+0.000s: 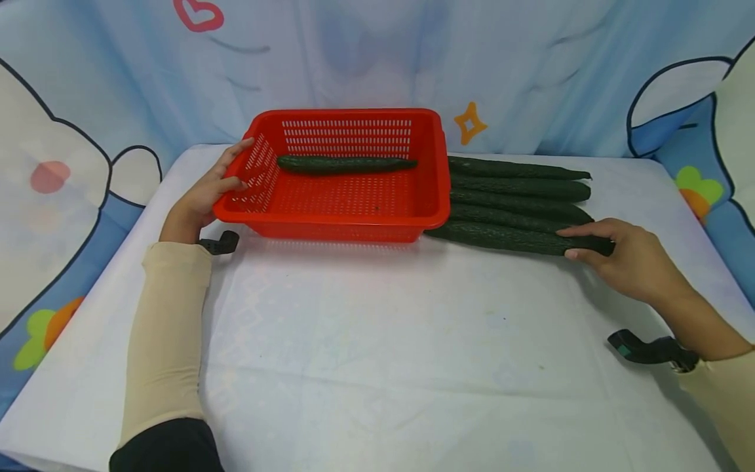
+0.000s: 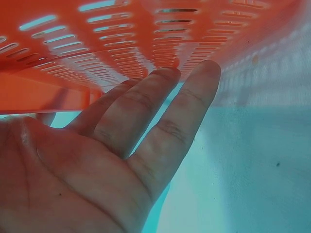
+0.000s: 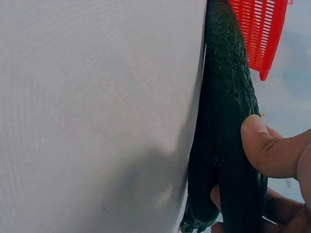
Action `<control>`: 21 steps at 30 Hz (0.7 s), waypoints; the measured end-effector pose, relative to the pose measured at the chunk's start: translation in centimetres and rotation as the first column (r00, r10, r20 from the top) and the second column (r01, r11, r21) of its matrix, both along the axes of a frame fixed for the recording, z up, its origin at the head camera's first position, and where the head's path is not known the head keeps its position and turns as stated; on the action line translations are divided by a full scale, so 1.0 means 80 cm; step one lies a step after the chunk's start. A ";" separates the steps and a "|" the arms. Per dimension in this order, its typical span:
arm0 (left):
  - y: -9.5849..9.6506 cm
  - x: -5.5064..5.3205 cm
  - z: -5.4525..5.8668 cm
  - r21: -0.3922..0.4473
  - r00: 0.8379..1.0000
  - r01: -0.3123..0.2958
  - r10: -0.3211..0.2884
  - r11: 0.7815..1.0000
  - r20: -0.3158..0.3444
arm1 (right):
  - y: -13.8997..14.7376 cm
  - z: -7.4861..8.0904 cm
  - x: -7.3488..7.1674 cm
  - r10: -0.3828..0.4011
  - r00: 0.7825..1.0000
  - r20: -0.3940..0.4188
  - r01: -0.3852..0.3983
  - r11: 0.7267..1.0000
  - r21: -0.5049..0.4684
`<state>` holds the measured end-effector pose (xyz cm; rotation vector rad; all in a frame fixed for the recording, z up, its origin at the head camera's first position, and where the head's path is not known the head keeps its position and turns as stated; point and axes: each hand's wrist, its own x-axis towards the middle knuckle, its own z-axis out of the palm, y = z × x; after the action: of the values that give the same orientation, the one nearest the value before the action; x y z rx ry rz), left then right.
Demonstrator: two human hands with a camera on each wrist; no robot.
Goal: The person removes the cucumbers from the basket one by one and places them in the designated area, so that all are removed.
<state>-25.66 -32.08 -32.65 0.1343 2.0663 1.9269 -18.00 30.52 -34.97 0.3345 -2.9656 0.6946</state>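
Observation:
My left hand (image 1: 208, 190) grips the left end of a red plastic basket (image 1: 330, 219), with a thumb and a finger at its rim. In the left wrist view, other fingers (image 2: 167, 131) reach out under the slotted basket. One dark green cucumber (image 1: 348, 166) lies lengthwise in the basket. On the right, my right hand (image 1: 634, 259) pinches the right end of the nearest cucumber (image 1: 501, 237) in a row. The right wrist view shows the thumb (image 3: 262, 141) on one side of that cucumber and fingertips on the other, with another cucumber alongside.
Several more cucumbers (image 1: 519, 189) lie side by side behind the pinched one, their left ends hidden by the basket. A white cloth (image 1: 377, 341) covers the table. Behind it hangs a blue printed curtain (image 1: 366, 59). Dark wrist cameras (image 1: 649, 347) sit at both wrists.

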 end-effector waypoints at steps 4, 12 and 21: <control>0.000 0.000 0.000 -0.004 1.000 -0.007 0.007 1.000 -0.004 | -0.002 0.001 0.001 -0.004 1.000 0.002 0.004 1.000 0.015; 0.001 0.000 -0.001 -0.008 1.000 -0.012 0.012 1.000 -0.006 | -0.003 0.002 0.004 0.007 1.000 -0.007 -0.007 1.000 0.021; 0.001 0.000 0.000 -0.011 1.000 -0.013 0.013 1.000 -0.004 | -0.006 0.004 0.009 0.013 0.999 -0.040 -0.010 0.998 0.069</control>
<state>-25.62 -31.99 -32.68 0.1228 2.0847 1.9240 -17.29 30.05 -34.65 0.3664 -2.9569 0.5803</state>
